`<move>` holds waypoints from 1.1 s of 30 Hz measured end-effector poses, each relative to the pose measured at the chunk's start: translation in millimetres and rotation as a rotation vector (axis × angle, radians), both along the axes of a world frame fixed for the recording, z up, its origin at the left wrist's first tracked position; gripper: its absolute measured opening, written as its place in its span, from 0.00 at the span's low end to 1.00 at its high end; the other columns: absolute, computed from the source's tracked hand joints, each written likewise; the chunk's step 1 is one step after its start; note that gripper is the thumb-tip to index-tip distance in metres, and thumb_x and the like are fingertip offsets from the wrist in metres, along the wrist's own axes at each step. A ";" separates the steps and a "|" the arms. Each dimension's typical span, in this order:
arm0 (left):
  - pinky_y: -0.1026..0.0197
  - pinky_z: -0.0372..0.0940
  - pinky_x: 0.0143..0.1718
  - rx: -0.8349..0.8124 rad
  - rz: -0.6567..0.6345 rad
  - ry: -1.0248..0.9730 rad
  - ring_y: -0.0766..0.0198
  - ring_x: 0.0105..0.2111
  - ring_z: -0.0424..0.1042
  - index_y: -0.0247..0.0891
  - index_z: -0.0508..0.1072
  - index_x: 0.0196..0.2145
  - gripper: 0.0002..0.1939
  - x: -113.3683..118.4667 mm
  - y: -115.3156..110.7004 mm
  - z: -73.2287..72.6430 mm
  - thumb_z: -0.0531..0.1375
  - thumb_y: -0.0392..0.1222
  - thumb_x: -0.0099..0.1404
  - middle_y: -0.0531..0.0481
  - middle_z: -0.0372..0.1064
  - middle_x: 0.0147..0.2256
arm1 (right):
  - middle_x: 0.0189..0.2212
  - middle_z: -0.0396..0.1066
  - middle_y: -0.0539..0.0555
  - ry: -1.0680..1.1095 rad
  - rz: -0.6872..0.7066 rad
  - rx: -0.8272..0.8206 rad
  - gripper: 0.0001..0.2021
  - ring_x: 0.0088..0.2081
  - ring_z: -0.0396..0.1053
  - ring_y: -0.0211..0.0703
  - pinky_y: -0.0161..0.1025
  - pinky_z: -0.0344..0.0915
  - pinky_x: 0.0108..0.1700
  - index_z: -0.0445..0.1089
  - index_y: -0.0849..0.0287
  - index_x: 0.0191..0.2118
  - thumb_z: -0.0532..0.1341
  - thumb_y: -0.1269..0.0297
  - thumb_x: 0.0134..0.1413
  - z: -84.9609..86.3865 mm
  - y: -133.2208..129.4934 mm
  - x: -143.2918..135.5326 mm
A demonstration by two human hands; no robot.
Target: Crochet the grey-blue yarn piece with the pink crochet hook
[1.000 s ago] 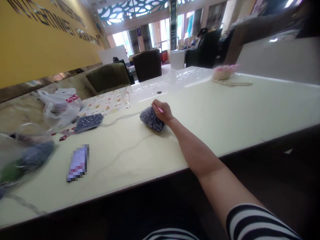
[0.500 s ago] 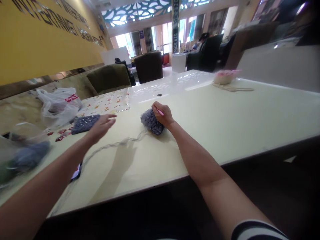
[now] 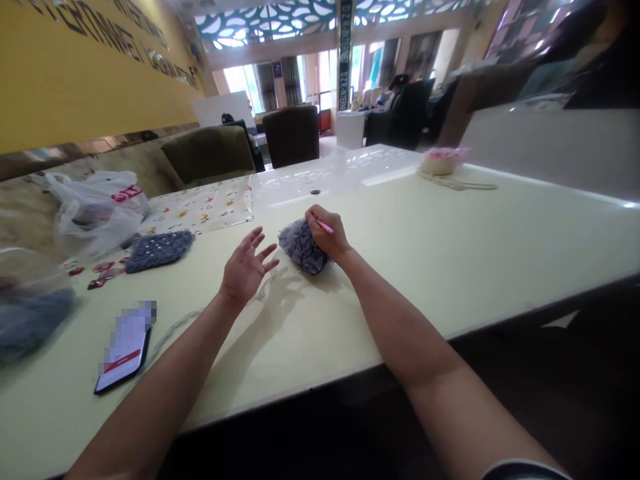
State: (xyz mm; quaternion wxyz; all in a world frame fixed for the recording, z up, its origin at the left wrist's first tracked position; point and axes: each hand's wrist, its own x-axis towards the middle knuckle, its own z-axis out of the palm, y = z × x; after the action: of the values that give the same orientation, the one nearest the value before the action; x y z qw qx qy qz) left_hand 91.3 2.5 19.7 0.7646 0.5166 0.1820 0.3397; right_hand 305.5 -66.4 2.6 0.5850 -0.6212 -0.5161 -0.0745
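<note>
My right hand [image 3: 331, 239] is closed round a pink crochet hook [image 3: 325, 227] and the top of a bunched grey-blue crochet piece [image 3: 299, 245], just above the table. My left hand [image 3: 245, 268] is open, fingers spread, a short way left of the piece and holding nothing. A grey yarn strand [image 3: 175, 327] runs across the table, partly hidden behind my left hand and forearm. Farther left lies a flat grey-blue crocheted piece [image 3: 161, 250] with white bead-like dots. The hook's tip is hidden.
A phone [image 3: 125, 353] lies left of my left forearm. Beyond are red wrappers [image 3: 103, 270], a white plastic bag [image 3: 95, 207] and a clear bag of grey yarn [image 3: 35, 320]. A pink-and-cream woven item [image 3: 443, 162] with cord stands at far right. Chairs [image 3: 291, 135] stand behind the table.
My left hand has moved right, from beside the flat beaded piece towards the bunched one, with its fingers spreading. The phone is now uncovered. My right hand keeps its grip.
</note>
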 end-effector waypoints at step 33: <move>0.50 0.58 0.63 0.342 0.159 0.173 0.51 0.58 0.68 0.39 0.79 0.48 0.19 -55.5 -11.0 -10.3 0.61 0.52 0.66 0.46 0.74 0.53 | 0.38 0.76 0.51 -0.055 0.597 -0.077 0.07 0.35 0.72 0.37 0.34 0.66 0.40 0.68 0.54 0.43 0.55 0.61 0.66 15.5 -25.2 -113.5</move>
State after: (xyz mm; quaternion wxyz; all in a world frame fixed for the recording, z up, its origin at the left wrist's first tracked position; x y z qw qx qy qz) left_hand 35.8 -8.6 9.5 0.6179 0.6503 0.2269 0.3793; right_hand 191.9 -91.6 18.1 0.5430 -0.4613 -0.6940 0.1035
